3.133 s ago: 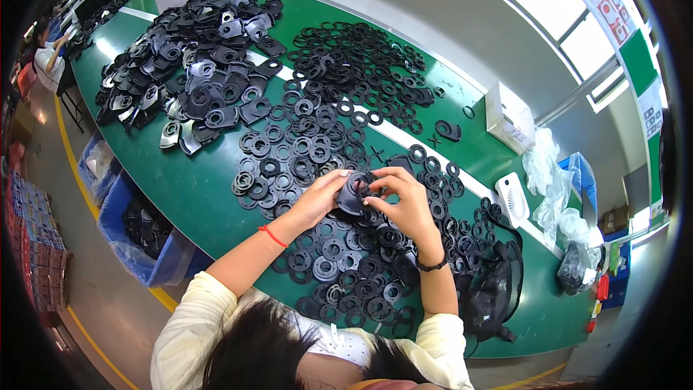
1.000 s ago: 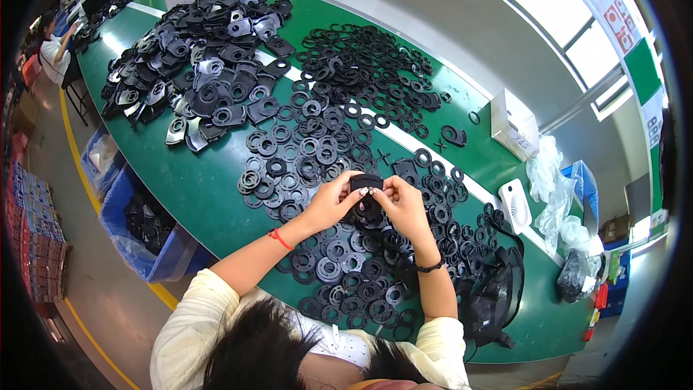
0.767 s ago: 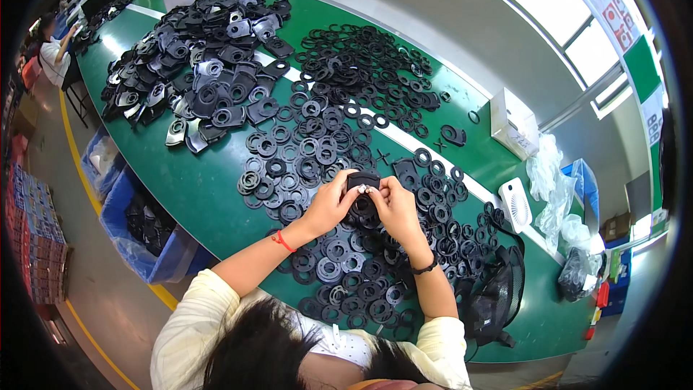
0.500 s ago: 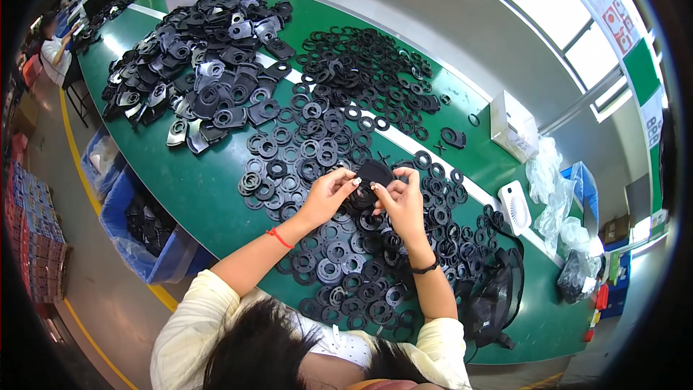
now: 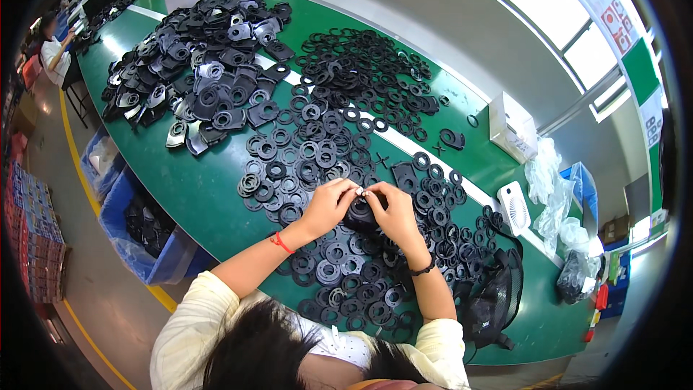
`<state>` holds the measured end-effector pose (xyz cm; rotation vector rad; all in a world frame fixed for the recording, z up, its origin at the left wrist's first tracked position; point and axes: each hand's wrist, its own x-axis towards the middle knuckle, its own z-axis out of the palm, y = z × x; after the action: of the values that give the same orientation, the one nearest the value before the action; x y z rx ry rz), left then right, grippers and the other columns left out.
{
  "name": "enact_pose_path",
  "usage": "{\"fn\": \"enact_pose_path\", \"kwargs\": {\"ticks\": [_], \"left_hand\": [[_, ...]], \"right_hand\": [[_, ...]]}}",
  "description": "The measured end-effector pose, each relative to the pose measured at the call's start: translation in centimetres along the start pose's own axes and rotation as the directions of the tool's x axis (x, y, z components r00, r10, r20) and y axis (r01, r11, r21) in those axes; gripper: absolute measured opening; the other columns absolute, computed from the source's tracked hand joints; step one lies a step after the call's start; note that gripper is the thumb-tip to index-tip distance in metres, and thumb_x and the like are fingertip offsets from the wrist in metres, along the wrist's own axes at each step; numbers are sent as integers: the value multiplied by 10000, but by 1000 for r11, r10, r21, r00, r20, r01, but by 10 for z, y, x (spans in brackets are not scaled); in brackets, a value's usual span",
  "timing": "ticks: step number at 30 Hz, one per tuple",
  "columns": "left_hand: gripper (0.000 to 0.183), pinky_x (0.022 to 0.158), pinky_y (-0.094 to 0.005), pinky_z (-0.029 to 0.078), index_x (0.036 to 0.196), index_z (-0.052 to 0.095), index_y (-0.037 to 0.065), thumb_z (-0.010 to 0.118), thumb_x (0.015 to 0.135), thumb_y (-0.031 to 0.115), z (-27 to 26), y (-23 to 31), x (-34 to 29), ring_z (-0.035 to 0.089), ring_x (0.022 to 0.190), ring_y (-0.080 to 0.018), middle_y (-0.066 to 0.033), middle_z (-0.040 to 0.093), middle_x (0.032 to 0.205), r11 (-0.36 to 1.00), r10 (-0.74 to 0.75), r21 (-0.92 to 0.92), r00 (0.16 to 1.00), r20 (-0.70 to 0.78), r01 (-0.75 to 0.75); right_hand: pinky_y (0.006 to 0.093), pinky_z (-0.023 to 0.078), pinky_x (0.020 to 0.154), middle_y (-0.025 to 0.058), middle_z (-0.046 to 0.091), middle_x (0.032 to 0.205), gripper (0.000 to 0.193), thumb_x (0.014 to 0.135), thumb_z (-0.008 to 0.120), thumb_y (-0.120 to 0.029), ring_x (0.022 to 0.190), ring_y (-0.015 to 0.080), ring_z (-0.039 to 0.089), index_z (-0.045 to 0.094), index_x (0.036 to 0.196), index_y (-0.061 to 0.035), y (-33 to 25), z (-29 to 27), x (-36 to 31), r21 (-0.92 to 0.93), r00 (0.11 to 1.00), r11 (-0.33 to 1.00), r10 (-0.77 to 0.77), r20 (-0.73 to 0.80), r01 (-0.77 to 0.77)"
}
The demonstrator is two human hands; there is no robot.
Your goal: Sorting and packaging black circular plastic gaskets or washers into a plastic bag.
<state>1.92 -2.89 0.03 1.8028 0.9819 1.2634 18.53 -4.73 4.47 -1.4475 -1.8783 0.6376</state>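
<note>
- As the fingers [image 5: 342, 188] of both hands draw together, a black part [image 5: 361, 214] sits between the left hand [image 5: 326, 207] and the right hand [image 5: 394, 215], over the middle of a spread of black rings [image 5: 343, 254] on the green tabletop [image 5: 188, 184]
- Half a second ago its flat face stood up beyond the fingertips; now that face is gone from there and the dark body shows on the wearer's side of them, so the piece seems to have been turned, and the two-handed hold suggests it remains in work
- Both sets of fingers are narrow, thumbs and forefingers nearly meeting in a pinch at the part's far edge; how firmly they press, one cannot tell
- Dark and with little shine, the part has a rounded, ring-like form, its finer detail lost to shadow and the covering hands
- Beyond the spread and to its left lies a heap of tabbed black plates [image 5: 206, 65], some glossy; directly beyond it, a heap of thinner rings [image 5: 361, 63]
- To the right of the spread rests a black mesh bag [image 5: 497, 300]
</note>
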Motion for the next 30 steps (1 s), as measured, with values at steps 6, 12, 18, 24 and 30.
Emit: {"fn": "enact_pose_path", "kwargs": {"ticks": [6, 12, 18, 24, 30], "left_hand": [[137, 567, -295, 438, 906, 630, -14, 574, 892, 110, -4, 2, 1, 572, 619, -180, -115, 618, 763, 995, -96, 6, 988, 123, 96], [158, 602, -276, 464, 909, 646, 2, 581, 888, 145, -52, 1, 29, 590, 643, -140, -95, 646, 734, 956, -293, 6, 951, -96, 294], [265, 743, -254, 527, 1105, 572, -66, 557, 933, 134, -145, -61, 45, 622, 831, -121, -88, 636, 964, 931, -321, -325, 798, -510, 167], [678, 1054, -384, 333, 1408, 293, -8, 648, 862, 178, -178, -104, 14, 395, 1287, -350, -245, 317, 1432, 925, -139, 194, 767, -626, 326], [516, 1061, -405, 305, 1307, 423, 16, 621, 844, 125, -164, -74, 12, 383, 1278, -373, -236, 370, 1387, 892, -10, 355, 795, -606, 281]], "right_hand": [[289, 469, 597, 138, 648, 775, 158, 861, 621, -134, 649, 202, 623, 629, 904, 17, -1, -5, -1, -62, 992, 995, 86, 93, -81], [325, 503, 667, 150, 654, 830, 216, 868, 616, -171, 746, 230, 649, 604, 975, 16, 20, -29, 44, -24, 998, 999, 26, -51, -27], [437, 469, 773, 192, 544, 999, 289, 830, 647, -180, 900, 360, 552, 559, 1082, -70, 118, -60, 140, -463, 960, 877, -5, -280, -130], [470, 444, 884, 225, 461, 1195, 462, 827, 655, -271, 1067, 406, 480, 509, 1262, -216, 180, -50, 190, -682, 980, 722, -20, -196, -121], [502, 453, 836, 225, 531, 1053, 406, 845, 643, -288, 992, 439, 514, 480, 1109, -27, 182, -39, 206, -719, 991, 684, 36, -132, -121]]}}
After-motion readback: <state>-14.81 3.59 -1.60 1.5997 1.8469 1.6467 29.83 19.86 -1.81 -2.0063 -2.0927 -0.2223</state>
